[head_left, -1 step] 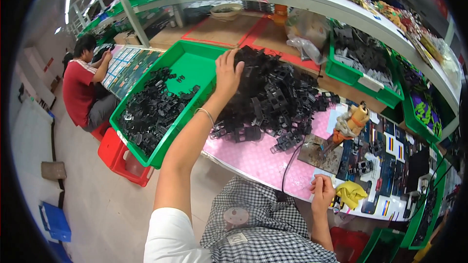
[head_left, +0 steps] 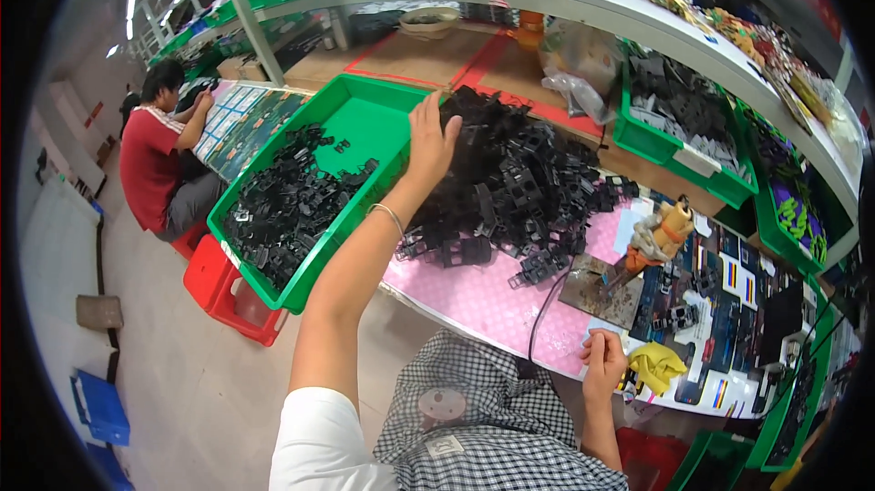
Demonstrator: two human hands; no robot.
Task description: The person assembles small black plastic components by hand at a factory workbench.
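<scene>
My left hand (head_left: 428, 143) reaches out between a green tray (head_left: 381, 100) and a heap of black plastic parts (head_left: 519, 181). Its fingers are stretched out and the thumb stands apart, with nothing seen in its grasp; whether it touches the tray's rim or the heap, I cannot tell. Smaller black plastic parts (head_left: 290, 209) fill much of the tray, leaving its far end bare. My right hand (head_left: 602, 365) is curled at the table's front edge, beside a yellow cloth (head_left: 656, 365). Whatever its fingers may hold is hidden.
A cloth-wrapped tool (head_left: 663, 234) stands by a metal plate (head_left: 600, 292) on the table, with a black cable (head_left: 544, 313) nearby. Green bins (head_left: 684, 156) sit under a shelf (head_left: 583, 1). A red stool (head_left: 223, 295) is below the tray; a person in red (head_left: 150, 158) sits far left.
</scene>
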